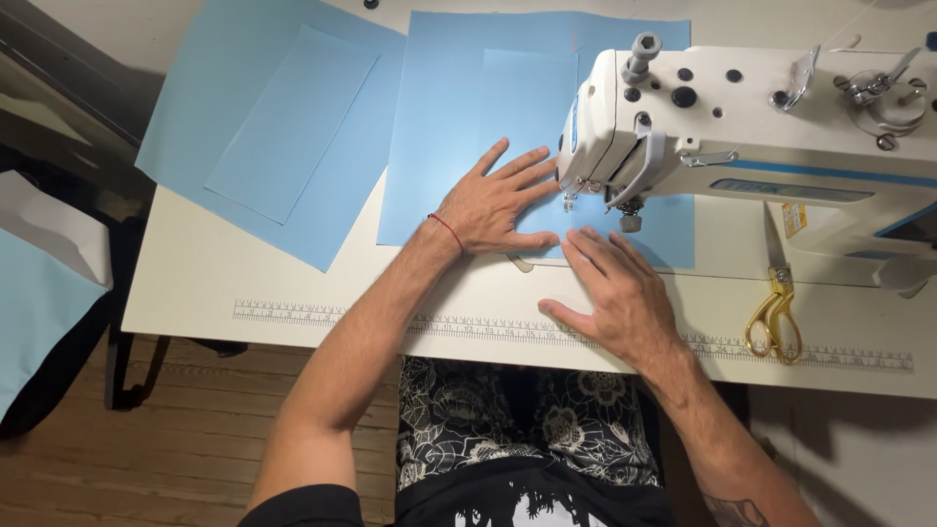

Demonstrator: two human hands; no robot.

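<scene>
Both hands flat on the light blue fabric panel (468,117) at the sewing machine (742,127), nothing pinched. Left hand (493,207) has its fingers spread, palm down on the cloth just left of the presser foot (569,200), fingertips reaching toward the needle area. Right hand (620,293) lies palm down at the near edge of the panel, fingers together and pointing up toward the foot, thumb splayed out over the bench (195,283). The panel runs from the far side of the bench, under the machine head, to just in front of the needle; a smaller piece of the same blue looks layered on top of it, edge hard to trace. Second stack of blue fabric (283,127) sits well apart to the left, angled, with a smaller rectangle on top. Gold-handled scissors (774,317) lie to the right on the bench, near the printed ruler strip (322,314) along the front edge. My read on handling: thin woven cloth, light, limp, lies dead flat, likely slides easily on the smooth top, so layers could creep apart. Flat palm pressure either side of the foot looks like the right hold; pinching an edge would probably pucker it.
</scene>
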